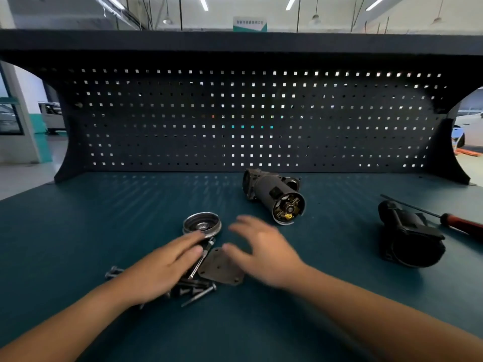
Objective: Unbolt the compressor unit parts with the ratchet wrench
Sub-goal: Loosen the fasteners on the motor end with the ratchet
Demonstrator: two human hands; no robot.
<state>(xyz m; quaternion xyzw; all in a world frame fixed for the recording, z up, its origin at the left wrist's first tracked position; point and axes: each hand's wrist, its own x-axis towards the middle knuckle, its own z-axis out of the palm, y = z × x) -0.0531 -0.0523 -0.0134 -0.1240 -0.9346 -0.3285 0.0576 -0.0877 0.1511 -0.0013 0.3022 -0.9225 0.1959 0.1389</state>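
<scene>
Left hand [167,267] flat over the ratchet wrench [202,257], right hand [261,249] spread open just beside it.

Two hands reach over the table [78,231]. The left has straight fingers and grips nothing; it lies across the handle of the one wrench, whose head shows just past its fingertips. The right is blurred, fingers spread, holding nothing, with its thumb above one flat plate [222,270] that lies touching the wrench. A heap of bolts [198,296] lies under and beside the left hand, partly hidden, so I cannot tell the number. One round cap [201,225] sits by the left fingertips. One motor body [271,197] lies on its side beyond the right hand. One black housing [407,239] and one screwdriver [460,226] lie well apart to the right.
</scene>
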